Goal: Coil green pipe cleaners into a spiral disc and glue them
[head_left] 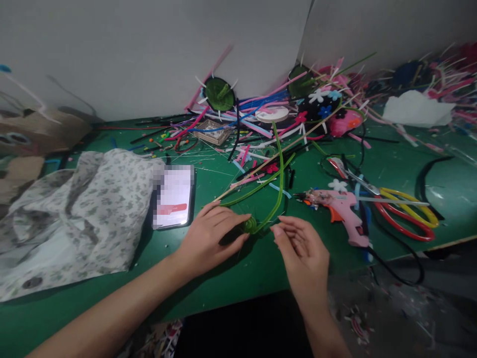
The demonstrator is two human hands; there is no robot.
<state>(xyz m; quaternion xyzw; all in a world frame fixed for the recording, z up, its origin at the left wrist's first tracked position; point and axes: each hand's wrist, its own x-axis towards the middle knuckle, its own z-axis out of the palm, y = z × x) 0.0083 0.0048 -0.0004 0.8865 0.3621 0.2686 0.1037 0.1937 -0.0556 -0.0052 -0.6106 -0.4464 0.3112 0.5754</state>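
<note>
The left hand (214,233) lay over the green table (223,298), its thumb and forefinger closed on the edge of a small green coil (252,224), which sat between the two hands near the table's front edge. From the coil a fuzzy green strip (280,186) curved up and away toward the scraps behind. The right hand (304,251) was just beside it, fingers curled and thumb tip drawn close to the forefinger (whether a fine strand was pinched there, I could not tell). A pink glue gun (345,206) lay to the right of that hand, next to scissors (404,214) with red and yellow handles. On the other side, a phone (175,196) with a lit screen lay beside a patterned cloth (93,209).
</note>
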